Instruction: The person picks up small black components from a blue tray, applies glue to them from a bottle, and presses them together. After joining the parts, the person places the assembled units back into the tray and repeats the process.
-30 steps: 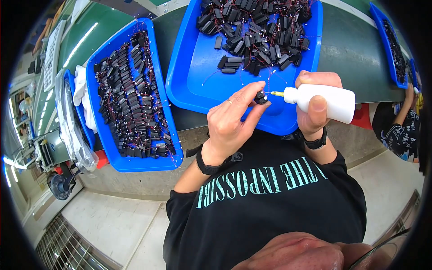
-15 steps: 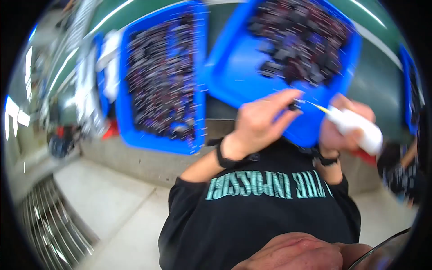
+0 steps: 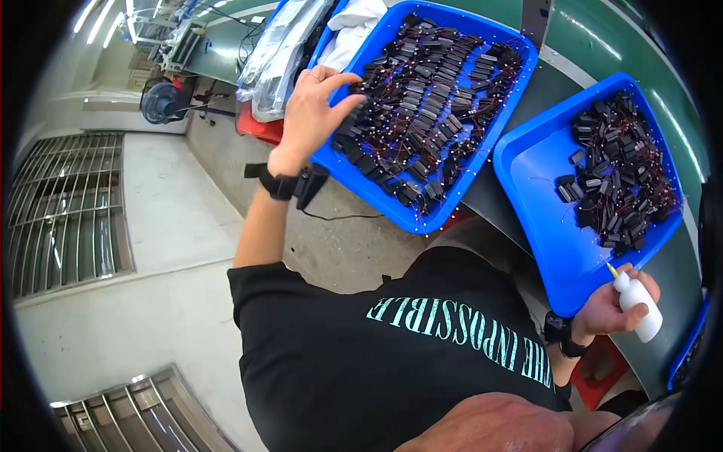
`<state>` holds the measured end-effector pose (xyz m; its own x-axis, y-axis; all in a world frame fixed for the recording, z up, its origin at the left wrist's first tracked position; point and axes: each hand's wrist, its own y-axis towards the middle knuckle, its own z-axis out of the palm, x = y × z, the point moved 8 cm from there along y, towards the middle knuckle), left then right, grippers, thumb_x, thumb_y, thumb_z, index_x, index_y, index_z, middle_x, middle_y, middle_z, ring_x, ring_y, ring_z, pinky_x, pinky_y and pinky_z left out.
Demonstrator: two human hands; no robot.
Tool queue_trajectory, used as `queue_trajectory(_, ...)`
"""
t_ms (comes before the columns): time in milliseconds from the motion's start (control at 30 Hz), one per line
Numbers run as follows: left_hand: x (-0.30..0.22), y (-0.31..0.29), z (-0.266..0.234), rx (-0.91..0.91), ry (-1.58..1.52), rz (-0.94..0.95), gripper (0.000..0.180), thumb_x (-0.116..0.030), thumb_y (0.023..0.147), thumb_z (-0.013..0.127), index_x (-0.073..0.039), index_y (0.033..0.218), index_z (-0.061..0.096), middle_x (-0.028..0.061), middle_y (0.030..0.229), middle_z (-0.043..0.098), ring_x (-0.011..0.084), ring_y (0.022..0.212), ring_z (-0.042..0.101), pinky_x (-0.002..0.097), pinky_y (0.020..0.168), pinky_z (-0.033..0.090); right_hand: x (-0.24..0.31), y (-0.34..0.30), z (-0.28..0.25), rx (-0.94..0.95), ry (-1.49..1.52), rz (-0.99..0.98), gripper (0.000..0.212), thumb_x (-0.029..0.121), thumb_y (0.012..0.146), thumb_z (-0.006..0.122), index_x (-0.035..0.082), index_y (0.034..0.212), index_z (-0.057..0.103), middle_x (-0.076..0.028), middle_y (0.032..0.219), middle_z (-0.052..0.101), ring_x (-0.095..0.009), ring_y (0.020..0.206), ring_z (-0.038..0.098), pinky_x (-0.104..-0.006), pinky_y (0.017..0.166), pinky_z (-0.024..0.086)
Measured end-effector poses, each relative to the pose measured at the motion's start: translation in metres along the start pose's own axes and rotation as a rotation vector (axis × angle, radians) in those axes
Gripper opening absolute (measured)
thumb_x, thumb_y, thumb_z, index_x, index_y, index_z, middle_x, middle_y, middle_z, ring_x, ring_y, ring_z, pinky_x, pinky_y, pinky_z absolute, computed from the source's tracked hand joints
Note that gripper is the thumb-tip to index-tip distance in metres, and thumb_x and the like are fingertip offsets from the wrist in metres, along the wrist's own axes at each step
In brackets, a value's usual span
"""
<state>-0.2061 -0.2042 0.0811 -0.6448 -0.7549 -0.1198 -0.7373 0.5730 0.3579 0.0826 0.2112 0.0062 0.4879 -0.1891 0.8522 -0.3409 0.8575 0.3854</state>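
My left hand [image 3: 316, 107] is over the near left edge of a blue tray [image 3: 416, 223]. Its thumb and forefinger are apart, and no part shows between them. Rows of small black blocks [image 3: 428, 105] with thin red and black wires fill that tray. My right hand [image 3: 608, 307] is closed round a white squeeze bottle [image 3: 640, 307] with a thin yellow-based needle tip. The needle points up over the near corner of a second blue tray [image 3: 538, 196]. Loosely heaped black wired blocks [image 3: 621, 177] lie along its far and right side.
Clear plastic bags [image 3: 282, 64] and a white cloth [image 3: 358, 26] lie left of the left tray. Red stools [image 3: 260, 123] stand below the green table [image 3: 584, 41]. A blue fan [image 3: 160, 100] is off to the left. Another blue tray's edge [image 3: 689, 346] shows at far right.
My left hand has gone from beside the needle, with a small black block in its fingers, to the left tray, and its fingers have parted. My right hand still holds the bottle. The view has turned.
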Motion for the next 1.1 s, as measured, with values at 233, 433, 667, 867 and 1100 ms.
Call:
queue_trajectory(233, 0.031, 0.003, 0.047, 0.202, 0.162, 0.148, 0.026, -0.014, 0.075, 0.072, -0.008, 0.1, 0.067, 0.009, 0.085, 0.059, 0.0291, 0.086, 0.054, 0.039, 0.077, 0.045, -0.002, -0.005, 0.015, 0.106, -0.013, 0.008, 0.047, 0.047, 0.086, 0.055, 0.001, 0.096, 0.055, -0.008, 0.079, 0.052, -0.021, 0.073, 0.052, -0.0325, 0.071, 0.043)
queue_trajectory(433, 0.013, 0.009, 0.038, 0.32, 0.276, 0.119, 0.025, -0.01, 0.076, 0.071, -0.005, 0.1, 0.067, 0.011, 0.083, 0.06, 0.0297, 0.085, 0.056, 0.039, 0.075, 0.046, 0.01, -0.004, 0.034, 0.181, -0.027, 0.046, 0.048, 0.049, 0.085, 0.055, 0.002, 0.095, 0.052, -0.005, 0.07, 0.047, -0.016, 0.063, 0.045, -0.0293, 0.061, 0.037)
queue_trajectory(667, -0.216, 0.028, 0.026, 0.266, -0.264, 0.536, 0.016, -0.006, 0.078, 0.065, -0.003, 0.094, 0.064, 0.0121, 0.088, 0.062, 0.0299, 0.084, 0.059, 0.0397, 0.074, 0.047, 0.009, 0.0, 0.03, 0.215, 0.05, 0.08, 0.047, 0.05, 0.086, 0.053, 0.003, 0.095, 0.05, -0.004, 0.067, 0.044, -0.013, 0.057, 0.038, -0.0279, 0.056, 0.031)
queue_trajectory(867, -0.291, 0.049, 0.104, 0.372, -0.26, 0.804, 0.007, -0.004, 0.078, 0.059, -0.004, 0.084, 0.056, 0.0104, 0.082, 0.058, 0.0289, 0.085, 0.06, 0.0375, 0.072, 0.05, 0.01, -0.001, 0.027, 0.218, -0.017, 0.064, 0.049, 0.051, 0.086, 0.053, 0.003, 0.095, 0.05, -0.005, 0.068, 0.045, -0.013, 0.058, 0.04, -0.028, 0.055, 0.032)
queue_trajectory(1100, -0.294, 0.059, 0.127, 0.418, -0.297, 0.78, 0.02, -0.009, 0.077, 0.067, -0.005, 0.095, 0.058, 0.0096, 0.086, 0.057, 0.0285, 0.087, 0.057, 0.0377, 0.075, 0.049, 0.01, -0.001, 0.02, 0.169, -0.089, 0.024, 0.052, 0.052, 0.085, 0.053, 0.002, 0.095, 0.05, -0.005, 0.069, 0.046, -0.014, 0.058, 0.042, -0.0281, 0.055, 0.034)
